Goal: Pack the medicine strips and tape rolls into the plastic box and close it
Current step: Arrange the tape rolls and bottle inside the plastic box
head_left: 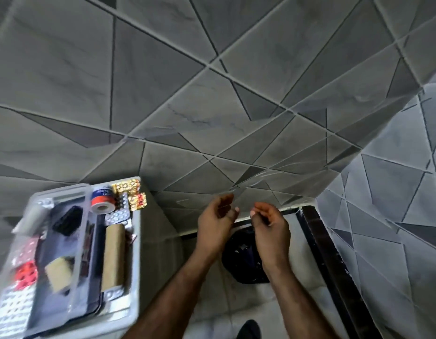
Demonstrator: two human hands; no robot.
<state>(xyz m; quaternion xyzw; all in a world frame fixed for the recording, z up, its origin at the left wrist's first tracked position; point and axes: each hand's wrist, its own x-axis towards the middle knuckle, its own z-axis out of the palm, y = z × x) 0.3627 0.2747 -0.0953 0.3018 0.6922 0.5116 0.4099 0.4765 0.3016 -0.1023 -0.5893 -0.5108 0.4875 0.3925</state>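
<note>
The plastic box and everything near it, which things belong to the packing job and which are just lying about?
Job:
plastic box
red and blue tape roll
brown roll
gold medicine strips
silver medicine strips
left hand
right hand

Lying about:
black bag on the floor
dark frame by the wall

box: translucent grey rectangular plastic box (136,241), open, lower left, tilted in view | tape: white roll with red-and-blue label (102,198) lying at far end; brown cardboard-coloured roll (113,257) lying lengthwise mid-box | strips: gold foil blister strips (131,195) at far corner; silver blister strips (118,216) between the 2 rolls
</note>
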